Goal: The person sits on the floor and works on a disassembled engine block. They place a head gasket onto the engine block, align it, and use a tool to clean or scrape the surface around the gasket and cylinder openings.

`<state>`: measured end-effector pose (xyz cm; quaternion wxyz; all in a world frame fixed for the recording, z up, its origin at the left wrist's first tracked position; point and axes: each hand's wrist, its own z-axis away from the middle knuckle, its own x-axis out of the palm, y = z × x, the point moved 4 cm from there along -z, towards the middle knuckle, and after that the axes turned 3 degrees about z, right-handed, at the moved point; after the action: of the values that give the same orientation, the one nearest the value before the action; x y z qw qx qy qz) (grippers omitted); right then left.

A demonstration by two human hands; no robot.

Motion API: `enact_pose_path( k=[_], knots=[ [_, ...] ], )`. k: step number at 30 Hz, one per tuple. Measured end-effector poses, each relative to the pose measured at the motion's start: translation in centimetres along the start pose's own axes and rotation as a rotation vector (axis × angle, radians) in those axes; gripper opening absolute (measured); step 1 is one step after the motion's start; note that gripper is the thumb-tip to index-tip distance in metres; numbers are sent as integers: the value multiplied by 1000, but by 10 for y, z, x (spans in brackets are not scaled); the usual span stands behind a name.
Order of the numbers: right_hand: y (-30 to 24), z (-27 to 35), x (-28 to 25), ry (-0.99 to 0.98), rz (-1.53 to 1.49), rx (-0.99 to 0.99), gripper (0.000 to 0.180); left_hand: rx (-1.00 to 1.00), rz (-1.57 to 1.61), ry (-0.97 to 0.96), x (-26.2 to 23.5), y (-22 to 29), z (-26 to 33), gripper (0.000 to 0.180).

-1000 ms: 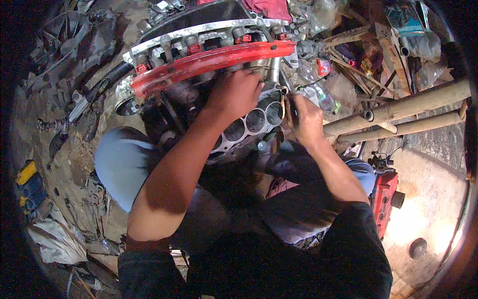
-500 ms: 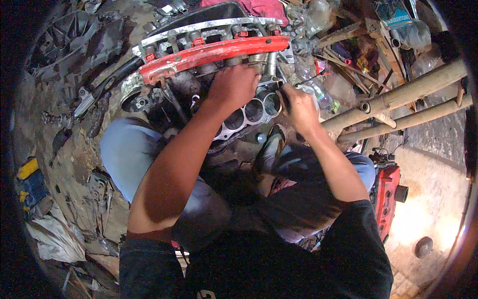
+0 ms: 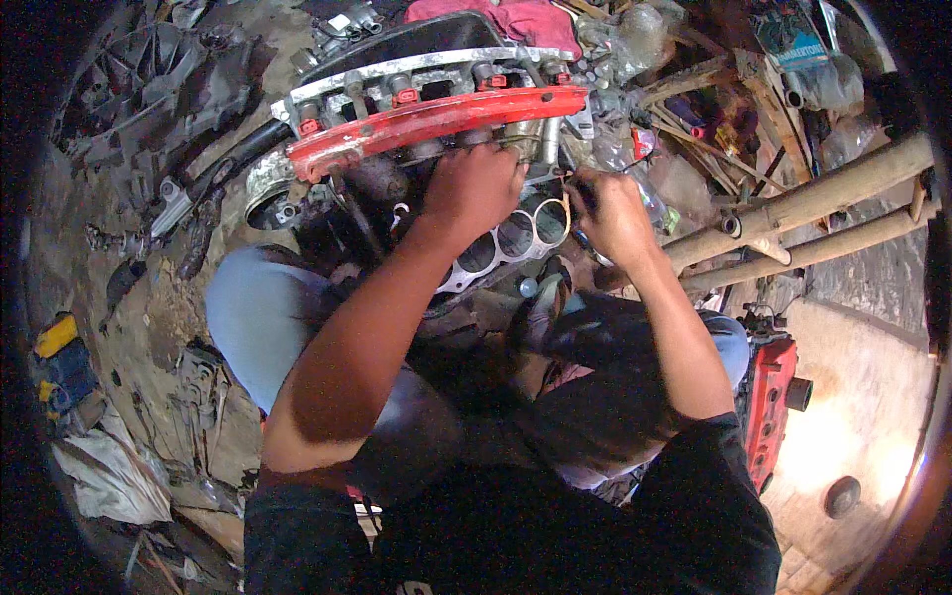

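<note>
An engine intake manifold with a red rail [image 3: 436, 120] lies across the floor in front of me. On its near side is a silver metal flange [image 3: 534, 230] with a row of large round ports. My left hand [image 3: 476, 188] is curled over the middle of this assembly, partly covering the flange. Its fingertips are mostly hidden, so what they grip does not show. At the flange's right end, my right hand [image 3: 615, 210] is closed in a pinch, thumb and fingers bent together. Whatever it holds there is too small and dark to make out.
Bamboo poles [image 3: 813, 203] slant in from the right. A red engine cover [image 3: 772, 412] stands beside my right knee. Dark metal castings [image 3: 149, 89] lie at the far left, a pink-red cloth [image 3: 540, 25] behind the manifold. Plastic bottles and wood scraps crowd the far right.
The manifold and surroundings sit slightly lower and further right in view. My right hand has shifted a little right and its fingers look more tightly pinched. The left hand keeps its place on the assembly.
</note>
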<state>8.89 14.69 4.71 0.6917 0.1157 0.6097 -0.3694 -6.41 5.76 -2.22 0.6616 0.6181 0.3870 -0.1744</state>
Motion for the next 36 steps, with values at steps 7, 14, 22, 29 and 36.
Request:
enact_pose_path(
  k=[7, 14, 22, 29, 36],
  knots=[
    [12, -7, -1, -36, -9, 109, 19, -11, 4, -20, -2, 5, 0, 25],
    [5, -11, -10, 31, -51, 75, 18, -40, 0, -67, 1, 3, -2, 24],
    [18, -5, -2, 50, -40, 57, 18, -52, -17, -120, 2, 6, -5, 28],
    [12, 10, -16, 168, -130, 68, 13, -72, -54, -109, 1, 6, -7, 30],
    [6, 15, -20, 238, -126, 71, 9, -70, -62, -89, 5, 6, -9, 30]
  ],
)
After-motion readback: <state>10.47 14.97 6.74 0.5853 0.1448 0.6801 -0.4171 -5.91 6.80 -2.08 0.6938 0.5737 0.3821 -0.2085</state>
